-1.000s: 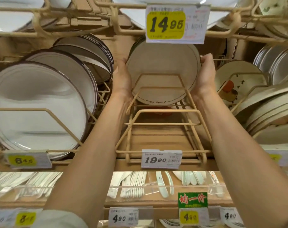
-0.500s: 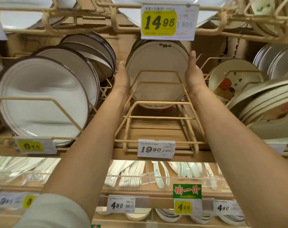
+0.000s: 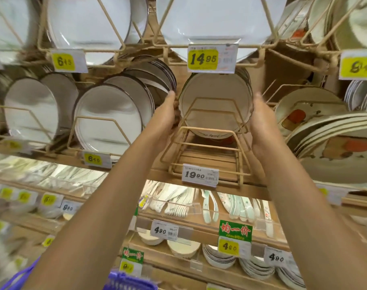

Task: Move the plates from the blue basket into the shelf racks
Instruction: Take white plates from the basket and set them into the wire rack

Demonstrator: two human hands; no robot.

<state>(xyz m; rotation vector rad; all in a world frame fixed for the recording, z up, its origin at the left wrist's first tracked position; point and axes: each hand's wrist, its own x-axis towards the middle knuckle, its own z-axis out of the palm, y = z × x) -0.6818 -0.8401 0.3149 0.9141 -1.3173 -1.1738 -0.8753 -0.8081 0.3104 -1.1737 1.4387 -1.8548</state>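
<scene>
Two hands flank a cream plate [image 3: 216, 105], the front one of a stack standing on edge at the back of the wire rack [image 3: 207, 145].

- Left hand [image 3: 168, 110]: fingers straight, laid against the plate's left rim.
- Right hand [image 3: 261, 122]: fingers straight, palm inward, just beside the right rim; contact not resolvable. Neither hand curls round the plate.
- Blue basket [image 3: 130, 280]: low at the frame bottom, contents not visible.

Judgement: the step in hand is seating the plate.
- Press evenly from both sides so it stands square against those behind.
- Settle the lower edge between the base wires.
- Draw the palms straight outward, then back.

Clearances:
- Dark-rimmed plates [image 3: 157, 76] are near the left fingertips.
- Patterned plates [image 3: 302, 107] are near the right hand.
- The 14.95 price tag [image 3: 212, 58] hangs just above the stack.
- Open room lies toward the person, over the rack's front wires.
</scene>
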